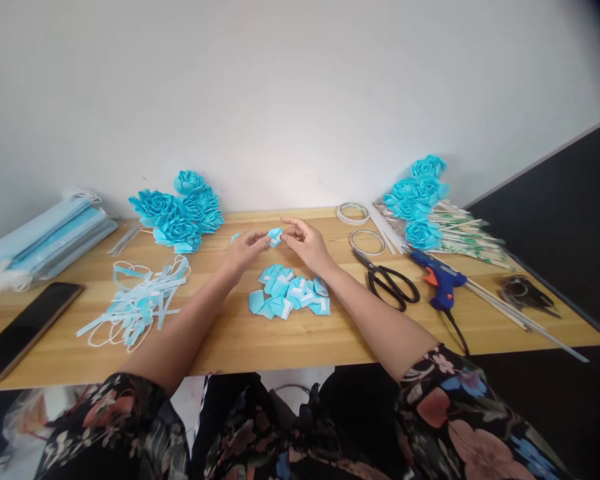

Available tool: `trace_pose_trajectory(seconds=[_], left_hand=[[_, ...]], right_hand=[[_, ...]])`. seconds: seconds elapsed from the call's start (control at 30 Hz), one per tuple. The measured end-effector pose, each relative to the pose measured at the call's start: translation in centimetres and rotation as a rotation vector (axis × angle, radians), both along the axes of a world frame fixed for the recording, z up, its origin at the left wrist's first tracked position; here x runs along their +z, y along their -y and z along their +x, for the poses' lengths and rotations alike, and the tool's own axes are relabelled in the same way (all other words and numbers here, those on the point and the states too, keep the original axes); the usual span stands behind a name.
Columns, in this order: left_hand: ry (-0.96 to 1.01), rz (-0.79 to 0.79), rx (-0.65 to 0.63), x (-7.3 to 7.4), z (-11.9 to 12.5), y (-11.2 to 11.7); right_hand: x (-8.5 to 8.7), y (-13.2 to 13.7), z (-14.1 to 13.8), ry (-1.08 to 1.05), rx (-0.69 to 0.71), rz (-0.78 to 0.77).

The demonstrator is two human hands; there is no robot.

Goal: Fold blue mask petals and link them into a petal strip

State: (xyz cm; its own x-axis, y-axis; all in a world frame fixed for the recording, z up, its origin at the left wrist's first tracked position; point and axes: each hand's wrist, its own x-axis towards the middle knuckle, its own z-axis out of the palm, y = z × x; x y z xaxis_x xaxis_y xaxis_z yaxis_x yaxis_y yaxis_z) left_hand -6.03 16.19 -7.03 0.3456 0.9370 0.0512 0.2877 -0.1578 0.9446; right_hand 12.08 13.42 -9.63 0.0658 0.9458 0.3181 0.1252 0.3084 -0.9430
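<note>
Between my two hands, above the middle of the table, is a small folded light-blue petal [275, 236] of mask-like fabric. My left hand [246, 252] pinches its left edge with the fingertips. Thumb and fingers of my right hand [306, 245] close on its right edge, with one finger raised. A heap of similar blue petals [286, 293], several with white strips on them, lies just in front of my hands. Another bit of blue fabric [235, 237] shows partly behind my left hand.
Blue fabric flowers [175, 213] and cut strips with ear loops [135, 303] are left, beside face masks [50, 237] and a phone [27, 330]. Rightward lie tape rolls [353, 214], scissors [393, 283], a glue gun [443, 277], sticks [473, 233] and more flowers [417, 197].
</note>
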Motion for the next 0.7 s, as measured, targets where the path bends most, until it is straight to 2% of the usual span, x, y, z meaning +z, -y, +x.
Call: trace_pose_trajectory(seconds=[0.17, 0.37, 0.47, 0.57, 0.7], left_hand=[[0.049, 0.016, 0.003, -0.7, 0.0, 0.4], [0.045, 0.019, -0.034, -1.3, 0.4, 1.1], [0.056, 0.015, -0.056, -1.5, 0.7, 1.4], [0.081, -0.002, -0.071, -1.2, 0.7, 1.7], [0.152, -0.025, -0.021, -0.4, 0.3, 1.8]], right_hand=[[0.5, 0.4, -0.4, 0.034, 0.019, -0.014], [0.5, 0.5, -0.8, -0.007, 0.122, -0.036], [0.2, 0.4, -0.9, -0.018, 0.082, -0.023], [0.2, 0.4, -0.8, -0.089, 0.038, -0.034], [0.6, 0.6, -0.5, -0.189, 0.08, -0.104]])
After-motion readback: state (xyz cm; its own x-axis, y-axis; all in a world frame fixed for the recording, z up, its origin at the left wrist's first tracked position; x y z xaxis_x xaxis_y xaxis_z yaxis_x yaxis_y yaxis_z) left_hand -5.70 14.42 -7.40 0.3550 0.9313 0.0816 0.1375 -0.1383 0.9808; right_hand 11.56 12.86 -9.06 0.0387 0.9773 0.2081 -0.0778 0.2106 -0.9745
